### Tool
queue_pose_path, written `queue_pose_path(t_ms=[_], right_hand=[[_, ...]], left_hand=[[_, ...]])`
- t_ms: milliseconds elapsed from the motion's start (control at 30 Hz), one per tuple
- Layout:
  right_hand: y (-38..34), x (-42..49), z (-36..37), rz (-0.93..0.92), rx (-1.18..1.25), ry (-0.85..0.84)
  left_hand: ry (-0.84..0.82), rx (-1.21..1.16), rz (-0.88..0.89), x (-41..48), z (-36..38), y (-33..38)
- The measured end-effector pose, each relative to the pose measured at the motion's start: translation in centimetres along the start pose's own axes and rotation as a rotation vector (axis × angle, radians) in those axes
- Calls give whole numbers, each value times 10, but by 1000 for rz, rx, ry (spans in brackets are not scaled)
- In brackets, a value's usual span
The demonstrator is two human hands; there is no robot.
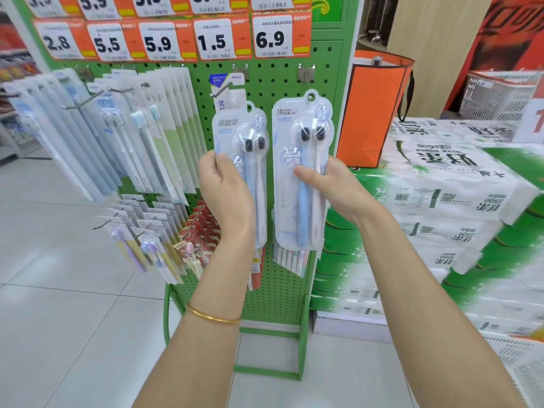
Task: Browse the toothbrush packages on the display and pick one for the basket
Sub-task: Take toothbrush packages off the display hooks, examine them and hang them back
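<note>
I hold two matching twin-toothbrush blister packs upright in front of the green pegboard display [282,75]. My left hand [225,195] grips the left pack [247,134] by its left edge, thumb on the front. My right hand [329,187] grips the right pack [294,134] from its right side, thumb across the blue and white handles. Each pack shows two dark-bristled brushes. More toothbrush packages [141,136] hang on hooks to the left. A white mesh basket [497,95] sits at the far right, behind the stacked goods.
Price tags [164,42] run along the top of the display. An orange bag [374,113] stands to its right on stacked green-and-white tissue packs [441,184]. Red packets [203,228] and small brushes [147,248] hang low. White tiled floor [59,290] lies to the left.
</note>
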State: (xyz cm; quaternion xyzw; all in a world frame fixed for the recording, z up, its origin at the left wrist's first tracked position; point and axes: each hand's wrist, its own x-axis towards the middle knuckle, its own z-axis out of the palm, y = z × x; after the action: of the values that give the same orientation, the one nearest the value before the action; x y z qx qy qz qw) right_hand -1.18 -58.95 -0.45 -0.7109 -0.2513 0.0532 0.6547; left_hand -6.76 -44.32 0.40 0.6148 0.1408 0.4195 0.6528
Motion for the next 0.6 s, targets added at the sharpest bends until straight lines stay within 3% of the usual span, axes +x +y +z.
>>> queue_pose_path(t_ms=[600], right_hand=[[20,93,-24,183,-85,145]], left_hand=[[-77,61,-105,7,-3,-18]])
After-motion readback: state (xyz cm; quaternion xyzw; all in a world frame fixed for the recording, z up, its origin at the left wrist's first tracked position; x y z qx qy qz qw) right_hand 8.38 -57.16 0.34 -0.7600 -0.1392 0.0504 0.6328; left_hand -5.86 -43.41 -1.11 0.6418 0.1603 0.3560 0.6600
